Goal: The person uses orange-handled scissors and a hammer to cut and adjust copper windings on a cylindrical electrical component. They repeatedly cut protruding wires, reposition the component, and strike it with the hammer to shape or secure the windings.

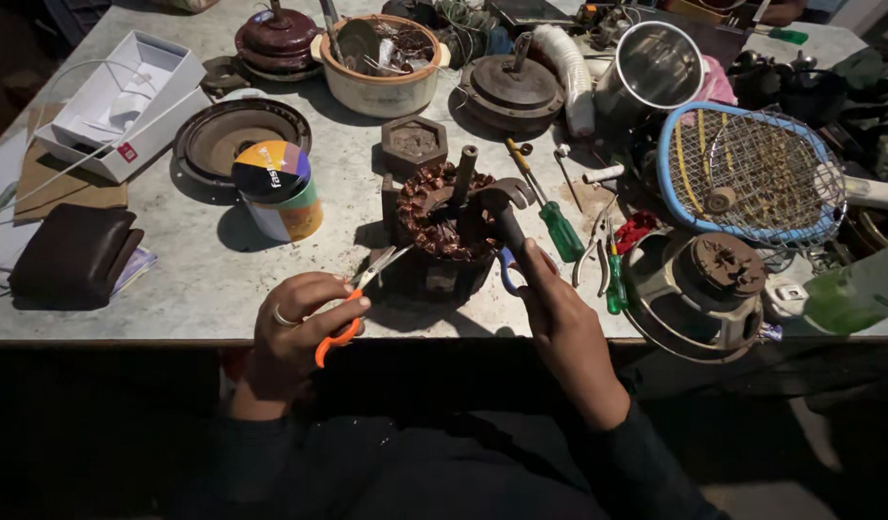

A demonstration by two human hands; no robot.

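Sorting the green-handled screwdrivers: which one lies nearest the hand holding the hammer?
The larger green-handled screwdriver beside the hammer, right by the right hand; the slimmer screwdriver lies farther right.

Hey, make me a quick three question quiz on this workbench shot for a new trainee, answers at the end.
1. True or false: the left hand holds orange-handled scissors.
2. What does the right hand grip, with its head over the copper-wound motor stator?
A. a hammer
B. a paintbrush
C. a wrench
3. Fill in: the green-handled screwdriver lies on the table to the ____ of the stator.

Key
1. True
2. A
3. right
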